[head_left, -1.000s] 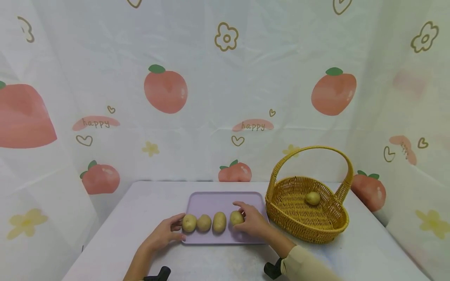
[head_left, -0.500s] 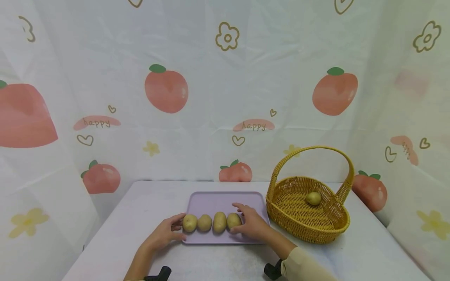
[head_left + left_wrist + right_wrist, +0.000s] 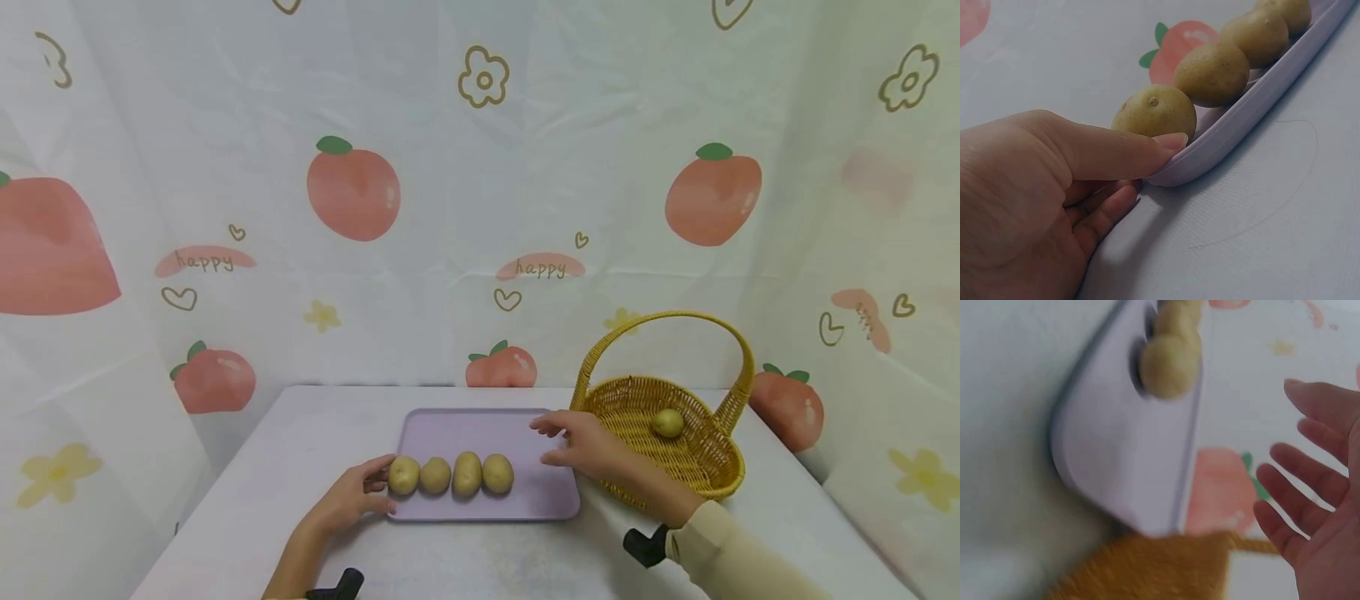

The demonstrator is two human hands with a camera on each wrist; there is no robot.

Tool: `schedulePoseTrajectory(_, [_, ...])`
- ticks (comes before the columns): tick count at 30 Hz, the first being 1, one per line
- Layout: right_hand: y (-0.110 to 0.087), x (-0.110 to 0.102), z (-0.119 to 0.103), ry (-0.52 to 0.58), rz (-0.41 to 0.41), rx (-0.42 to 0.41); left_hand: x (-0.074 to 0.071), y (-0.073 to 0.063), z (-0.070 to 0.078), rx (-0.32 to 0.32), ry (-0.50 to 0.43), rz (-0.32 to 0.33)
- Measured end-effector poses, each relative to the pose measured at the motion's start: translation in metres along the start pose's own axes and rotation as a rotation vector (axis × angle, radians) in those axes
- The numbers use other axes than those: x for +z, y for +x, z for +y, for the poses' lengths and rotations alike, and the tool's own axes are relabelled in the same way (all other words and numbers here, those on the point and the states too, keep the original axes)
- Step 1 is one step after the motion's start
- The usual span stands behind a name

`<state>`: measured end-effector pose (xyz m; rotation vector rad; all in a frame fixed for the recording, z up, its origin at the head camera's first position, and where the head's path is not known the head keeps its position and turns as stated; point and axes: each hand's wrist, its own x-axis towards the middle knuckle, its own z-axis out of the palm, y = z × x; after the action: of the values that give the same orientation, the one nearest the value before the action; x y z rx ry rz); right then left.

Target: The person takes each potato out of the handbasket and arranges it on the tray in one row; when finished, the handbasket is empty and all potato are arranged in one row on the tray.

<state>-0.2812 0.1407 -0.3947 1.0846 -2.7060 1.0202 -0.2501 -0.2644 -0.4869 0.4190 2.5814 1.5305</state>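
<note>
Potatoes (image 3: 451,474) sit four abreast on the tray (image 3: 480,429); left hand (image 3: 348,497) pinches its corner, right hand (image 3: 592,446), empty and relaxed, hovers toward the basket (image 3: 697,467), probably to fetch its potato (image 3: 667,422)

Pale lilac tray (image 3: 480,433) on a whitish, faintly mottled desk (image 3: 300,450). Four tan-yellow potatoes (image 3: 451,474), finely speckled brown. Golden-yellow woven wicker basket (image 3: 675,467) with one greenish-yellow potato (image 3: 667,422). White backdrop cloth (image 3: 480,208), printed with coral-pink peaches, green leaves, olive outline flowers and hearts, pale yellow blossoms, pink "happy" patches. Cream sleeve (image 3: 735,554).
</note>
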Motion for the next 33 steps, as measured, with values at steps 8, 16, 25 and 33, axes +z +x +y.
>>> schedulePoseTrajectory(8, [-0.013, -0.052, 0.009, -0.060, -0.074, 0.051, 0.000, 0.000, 0.000, -0.003, 0.008, -0.002])
schedulePoseTrajectory(16, [-0.026, -0.090, 0.040, -0.079, -0.120, 0.115, -0.001, 0.000, 0.002, 0.007, -0.004, -0.007])
schedulePoseTrajectory(25, [-0.028, -0.113, 0.071, -0.014, -0.135, 0.285, 0.000, 0.001, 0.002, 0.005, 0.012, -0.002])
schedulePoseTrajectory(33, [-0.026, -0.112, 0.105, 0.009, -0.103, 0.397, 0.000, 0.000, 0.001, -0.007, -0.001, 0.002])
